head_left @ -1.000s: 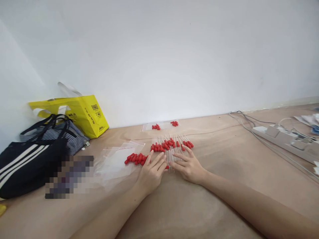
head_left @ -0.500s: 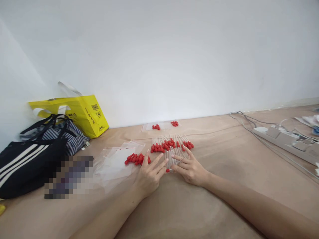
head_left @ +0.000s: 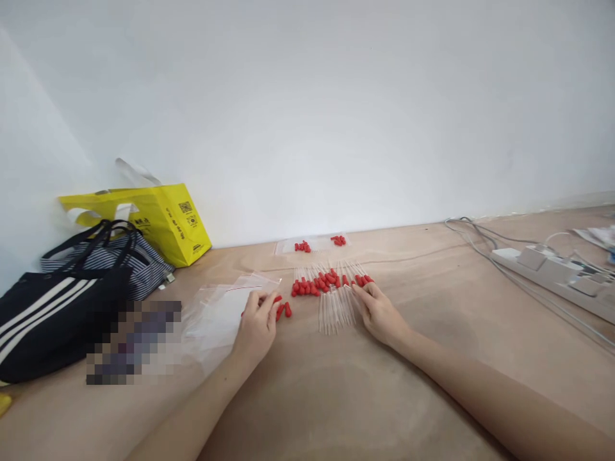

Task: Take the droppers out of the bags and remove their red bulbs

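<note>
My left hand point(head_left: 258, 323) is closed over a small pile of red rubber bulbs point(head_left: 287, 309), with one bulb showing red at its fingertips. Part of that pile is hidden beneath the fingers. A row of loose clear tubes point(head_left: 334, 314) lies fanned out on the table between my hands. At its right end my right hand point(head_left: 380, 317) has thumb and fingers pinched together by the tubes' upper ends; what is between them is too small to make out. Just behind lie several droppers point(head_left: 307, 285), clear tubes with red bulbs fitted, bulbs towards me.
Clear zip bags point(head_left: 221, 314) lie flat to the left. Another bag point(head_left: 318, 244) with red-bulbed droppers is by the wall. A yellow bag point(head_left: 180, 224) and a black striped bag point(head_left: 62, 320) stand at left. A power strip point(head_left: 552, 272) with cables sits at right.
My left hand has moved left from the tubes onto the red bulbs and closed. My right hand has drawn its spread fingers into a pinch and uncovered the tubes.
</note>
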A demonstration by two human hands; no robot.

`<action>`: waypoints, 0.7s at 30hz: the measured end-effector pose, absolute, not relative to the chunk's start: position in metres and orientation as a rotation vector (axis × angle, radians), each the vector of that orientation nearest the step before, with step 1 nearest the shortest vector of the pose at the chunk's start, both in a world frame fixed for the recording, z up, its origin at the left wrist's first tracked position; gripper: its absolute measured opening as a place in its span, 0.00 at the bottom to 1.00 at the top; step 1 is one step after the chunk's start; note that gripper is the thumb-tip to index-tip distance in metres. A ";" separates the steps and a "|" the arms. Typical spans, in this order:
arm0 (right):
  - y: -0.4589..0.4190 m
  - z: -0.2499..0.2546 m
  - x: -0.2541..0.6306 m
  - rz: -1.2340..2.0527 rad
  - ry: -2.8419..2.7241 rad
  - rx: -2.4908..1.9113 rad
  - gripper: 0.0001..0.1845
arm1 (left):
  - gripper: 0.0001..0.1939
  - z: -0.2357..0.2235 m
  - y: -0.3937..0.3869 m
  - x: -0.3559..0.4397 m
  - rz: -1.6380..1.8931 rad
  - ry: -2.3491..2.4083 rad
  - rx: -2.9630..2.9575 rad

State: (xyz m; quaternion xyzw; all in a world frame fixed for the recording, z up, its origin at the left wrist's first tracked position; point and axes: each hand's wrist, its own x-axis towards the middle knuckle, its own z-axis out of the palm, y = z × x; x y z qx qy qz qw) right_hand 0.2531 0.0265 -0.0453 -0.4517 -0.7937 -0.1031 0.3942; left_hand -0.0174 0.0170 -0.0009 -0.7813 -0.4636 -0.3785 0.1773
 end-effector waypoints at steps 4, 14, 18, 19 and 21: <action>0.033 -0.054 0.253 -0.239 -1.996 -1.156 0.16 | 0.16 0.001 0.029 -0.041 -1.097 -1.576 -2.088; 0.031 -0.053 0.240 -0.171 -2.034 -1.129 0.12 | 0.13 0.014 0.031 -0.053 -1.109 -2.123 -2.138; 0.026 -0.048 0.240 -0.157 -2.037 -1.130 0.09 | 0.11 0.020 0.031 -0.057 -1.074 -2.146 -2.057; 0.025 -0.046 0.240 -0.173 -2.034 -1.136 0.09 | 0.11 0.021 0.031 -0.058 -1.073 -2.142 -2.053; 0.023 -0.044 0.240 -0.217 -2.030 -1.158 0.09 | 0.11 0.023 0.030 -0.058 -1.073 -2.130 -2.066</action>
